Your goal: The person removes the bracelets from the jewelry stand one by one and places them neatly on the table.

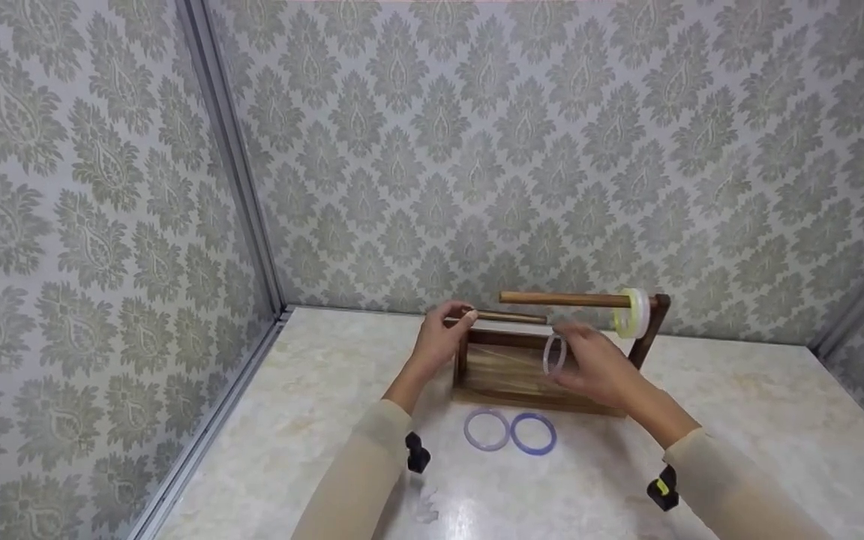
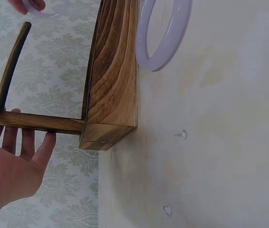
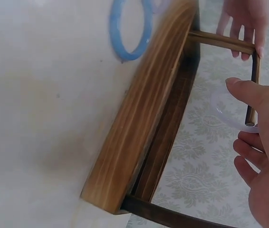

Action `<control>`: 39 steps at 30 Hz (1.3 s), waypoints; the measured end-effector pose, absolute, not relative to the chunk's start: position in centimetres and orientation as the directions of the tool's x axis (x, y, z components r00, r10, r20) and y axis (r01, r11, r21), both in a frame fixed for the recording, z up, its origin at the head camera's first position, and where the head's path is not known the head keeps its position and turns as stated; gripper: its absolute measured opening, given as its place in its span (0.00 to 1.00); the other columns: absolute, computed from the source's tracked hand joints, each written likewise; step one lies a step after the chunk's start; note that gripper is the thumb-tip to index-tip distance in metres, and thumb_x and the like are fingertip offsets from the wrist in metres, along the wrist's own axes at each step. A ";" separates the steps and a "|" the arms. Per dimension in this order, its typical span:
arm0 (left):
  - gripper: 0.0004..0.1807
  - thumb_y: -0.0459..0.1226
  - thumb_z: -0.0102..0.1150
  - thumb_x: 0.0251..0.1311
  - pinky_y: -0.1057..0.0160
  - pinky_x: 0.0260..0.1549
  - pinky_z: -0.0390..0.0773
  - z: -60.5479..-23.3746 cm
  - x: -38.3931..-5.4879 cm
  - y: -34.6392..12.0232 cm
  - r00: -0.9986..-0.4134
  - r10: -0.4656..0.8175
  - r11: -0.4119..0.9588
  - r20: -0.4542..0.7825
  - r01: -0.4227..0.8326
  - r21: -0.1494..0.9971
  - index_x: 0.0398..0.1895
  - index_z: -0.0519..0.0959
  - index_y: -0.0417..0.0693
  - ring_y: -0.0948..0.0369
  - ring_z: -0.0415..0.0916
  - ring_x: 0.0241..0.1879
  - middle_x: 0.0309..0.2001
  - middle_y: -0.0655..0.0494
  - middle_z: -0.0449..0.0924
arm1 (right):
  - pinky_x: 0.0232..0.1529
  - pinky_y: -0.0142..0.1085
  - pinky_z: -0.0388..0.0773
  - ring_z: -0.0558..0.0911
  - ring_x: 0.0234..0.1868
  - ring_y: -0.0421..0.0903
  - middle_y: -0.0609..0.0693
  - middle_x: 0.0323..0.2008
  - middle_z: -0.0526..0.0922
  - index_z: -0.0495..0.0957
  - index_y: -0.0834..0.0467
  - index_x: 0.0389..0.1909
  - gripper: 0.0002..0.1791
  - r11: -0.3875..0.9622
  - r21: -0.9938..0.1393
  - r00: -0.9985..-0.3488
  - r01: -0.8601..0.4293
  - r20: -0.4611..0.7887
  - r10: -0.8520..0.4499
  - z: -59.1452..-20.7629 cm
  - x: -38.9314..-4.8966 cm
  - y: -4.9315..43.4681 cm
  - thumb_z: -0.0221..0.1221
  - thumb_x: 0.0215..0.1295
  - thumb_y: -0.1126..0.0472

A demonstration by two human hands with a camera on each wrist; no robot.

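Note:
My left hand (image 1: 439, 337) holds the top of the left post (image 2: 44, 122) of a wooden bangle rack (image 1: 507, 367), thumb near the joint with the lower peg (image 1: 511, 316). My right hand (image 1: 597, 364) pinches a pale, translucent bangle (image 1: 547, 358) between thumb and fingers. This bangle is by the free end of the lower peg, and the two overlap in the right wrist view. On the upper peg (image 1: 563, 299), a yellow bangle (image 1: 618, 324) and a white bangle (image 1: 643, 315) hang close to the right post (image 1: 649, 334).
In front of the rack, a lavender bangle (image 1: 487, 448) and a blue bangle (image 1: 534, 452) lie side by side on the marbled table (image 1: 312, 390). Patterned wall panels (image 1: 402, 187) rise behind the rack and at the left.

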State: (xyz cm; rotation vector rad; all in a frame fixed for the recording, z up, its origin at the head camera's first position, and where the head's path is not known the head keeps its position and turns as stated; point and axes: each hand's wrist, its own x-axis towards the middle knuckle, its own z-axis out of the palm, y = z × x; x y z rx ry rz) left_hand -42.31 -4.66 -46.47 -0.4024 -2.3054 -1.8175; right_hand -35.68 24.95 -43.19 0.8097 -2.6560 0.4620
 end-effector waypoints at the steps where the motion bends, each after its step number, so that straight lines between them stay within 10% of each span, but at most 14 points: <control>1: 0.15 0.48 0.61 0.77 0.53 0.54 0.79 -46.4 -42.3 -4.7 -0.947 0.102 0.212 0.303 0.318 0.924 0.57 0.84 0.51 0.57 0.79 0.52 0.52 0.53 0.82 | 0.62 0.60 0.77 0.78 0.64 0.65 0.66 0.64 0.78 0.72 0.67 0.70 0.44 0.778 -0.203 -0.775 -0.594 0.404 -0.486 -43.3 -35.4 25.1 0.80 0.58 0.52; 22: 0.16 0.47 0.62 0.77 0.53 0.56 0.79 -46.5 -42.4 -4.6 -0.946 0.089 0.225 0.312 0.324 0.919 0.57 0.84 0.48 0.57 0.78 0.54 0.51 0.53 0.83 | 0.58 0.56 0.80 0.83 0.57 0.54 0.52 0.54 0.85 0.77 0.60 0.63 0.40 0.661 -0.602 -0.888 -0.448 0.386 -0.250 -48.3 -29.5 28.2 0.81 0.54 0.47; 39: 0.18 0.50 0.61 0.77 0.54 0.54 0.80 -46.5 -42.5 -4.6 -0.957 0.101 0.225 0.273 0.289 0.930 0.59 0.83 0.51 0.58 0.79 0.54 0.53 0.56 0.83 | 0.57 0.51 0.81 0.83 0.56 0.54 0.53 0.54 0.86 0.78 0.61 0.61 0.39 0.690 -0.649 -0.943 -0.320 0.288 -0.166 -51.9 -28.4 29.5 0.82 0.53 0.48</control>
